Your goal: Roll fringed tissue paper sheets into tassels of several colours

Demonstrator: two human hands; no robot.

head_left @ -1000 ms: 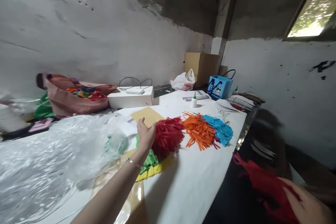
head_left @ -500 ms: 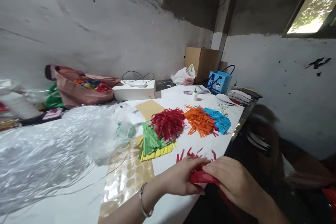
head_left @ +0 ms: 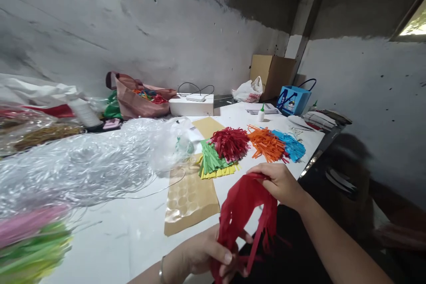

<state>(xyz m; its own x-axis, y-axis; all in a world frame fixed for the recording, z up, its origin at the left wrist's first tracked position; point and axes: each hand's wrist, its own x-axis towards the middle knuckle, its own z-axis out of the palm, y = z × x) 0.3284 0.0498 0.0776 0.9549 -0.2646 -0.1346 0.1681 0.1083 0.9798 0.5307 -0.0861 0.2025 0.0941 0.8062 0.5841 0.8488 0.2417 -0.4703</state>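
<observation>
A long red fringed paper strip [head_left: 244, 213] stretches between both of my hands at the white table's [head_left: 133, 235] near edge. My left hand [head_left: 208, 255] is closed on its lower end, fingers pinched round the paper. My right hand [head_left: 281, 183] is closed on its upper end, higher and further right. Beyond them on the table lie cut paper piles: red [head_left: 230, 143], green over yellow [head_left: 211, 163], orange [head_left: 266, 143] and blue [head_left: 293, 146].
A brown backing sheet with round sticker holes [head_left: 188, 195] lies left of my hands. Clear plastic wrap [head_left: 89, 164] covers the left. Pink and green strips [head_left: 31, 244] sit at the near left corner. A glue bottle [head_left: 261, 114], white box [head_left: 191, 106], blue bag [head_left: 293, 100] and cardboard box [head_left: 271, 73] stand at the back.
My left hand left the red pile and came back to the table edge. Both hands took the red strip, then pulled it out long, right hand up, left hand down.
</observation>
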